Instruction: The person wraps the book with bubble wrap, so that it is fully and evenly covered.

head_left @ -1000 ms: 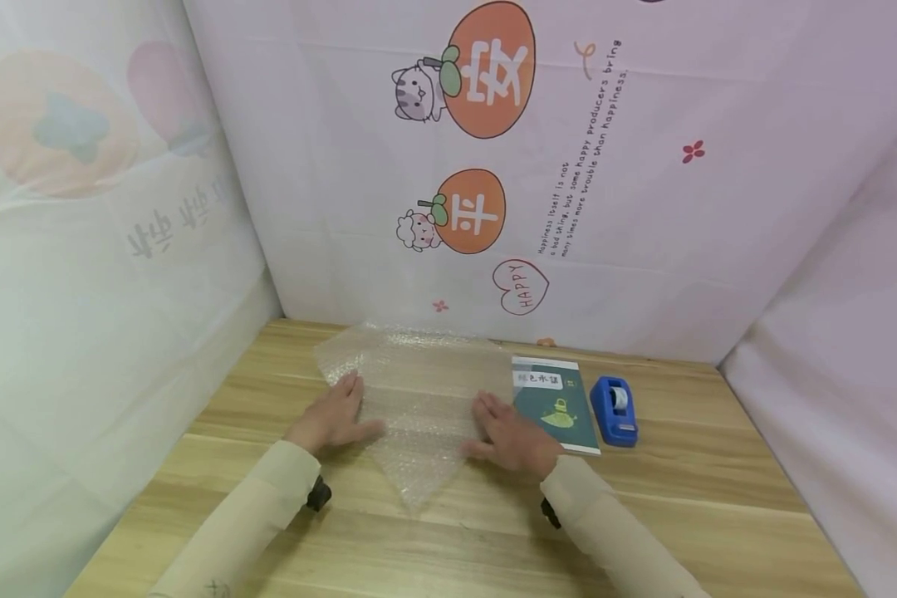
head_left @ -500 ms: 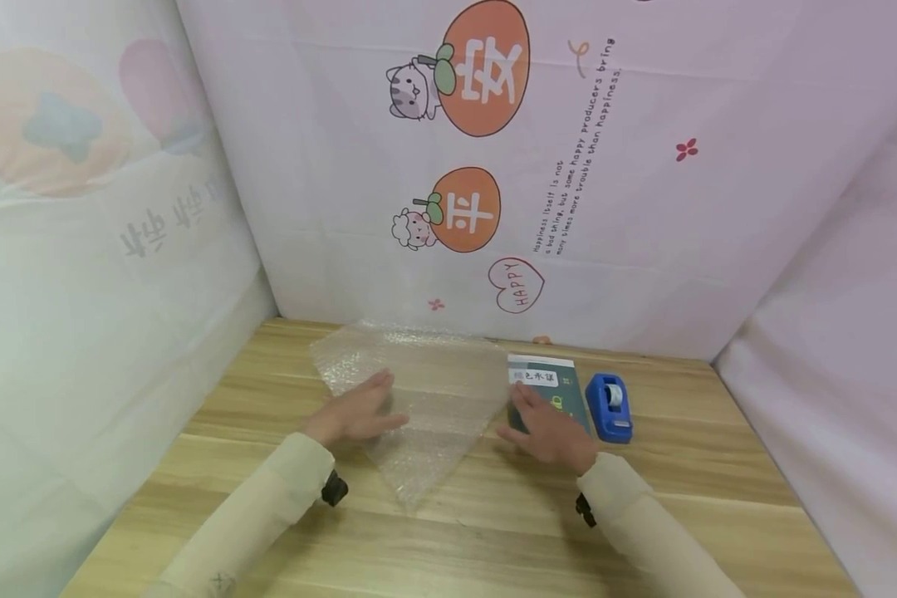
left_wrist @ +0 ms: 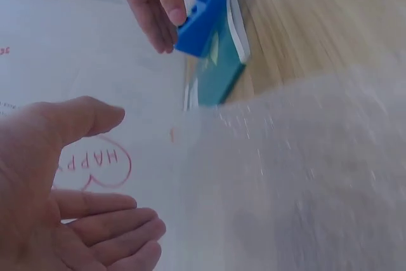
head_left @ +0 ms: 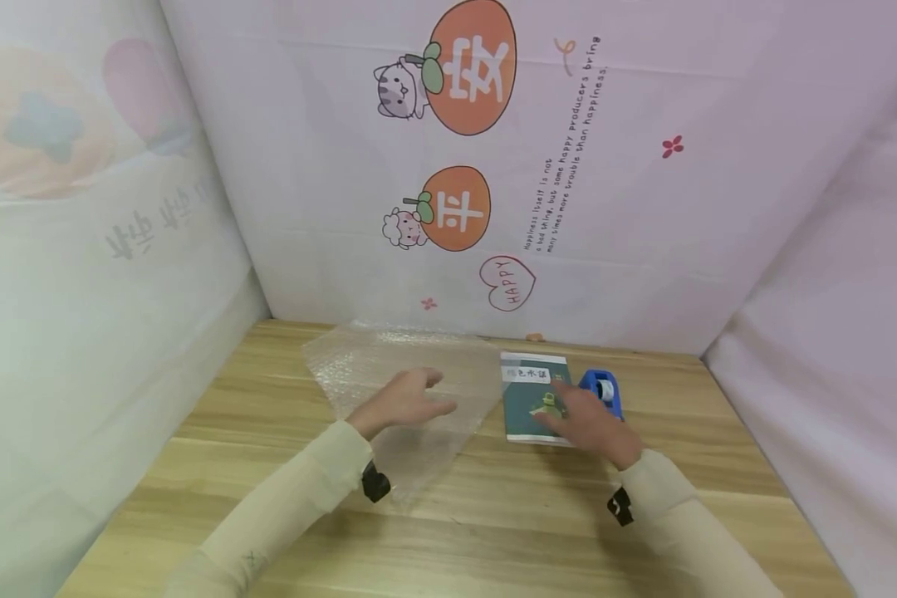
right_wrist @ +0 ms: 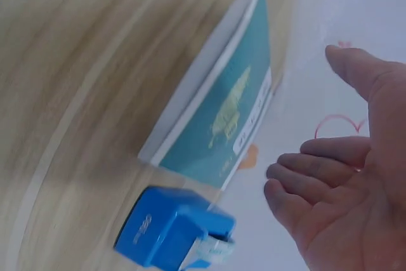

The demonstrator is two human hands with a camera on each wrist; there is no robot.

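A clear sheet of bubble wrap [head_left: 433, 365] lies on the wooden table, one corner pointing toward the person. Over its middle hovers the left hand [head_left: 404, 400], fingers loosely spread and holding nothing; the left wrist view shows this palm [left_wrist: 38, 176] beside the wrap. The right hand [head_left: 586, 422] is above the right part of a green book [head_left: 523, 407], thumb apart from the fingers, nothing in its grasp. Just right of the book stands a blue tape dispenser [head_left: 601, 390], partly hidden by the right hand. In the right wrist view the dispenser [right_wrist: 171, 226] shows a tape roll.
The wooden table [head_left: 433, 548] reaches back to a white printed cloth wall [head_left: 329, 166]. More cloth hangs along the left side [head_left: 82, 332] and the right side [head_left: 830, 332]. The wrap's right corner overlaps the book's left edge.
Both hands have lifted off the bubble wrap and moved right. The right hand has gone from the wrap's right edge to over the book; the left has gone from its left edge to its middle.
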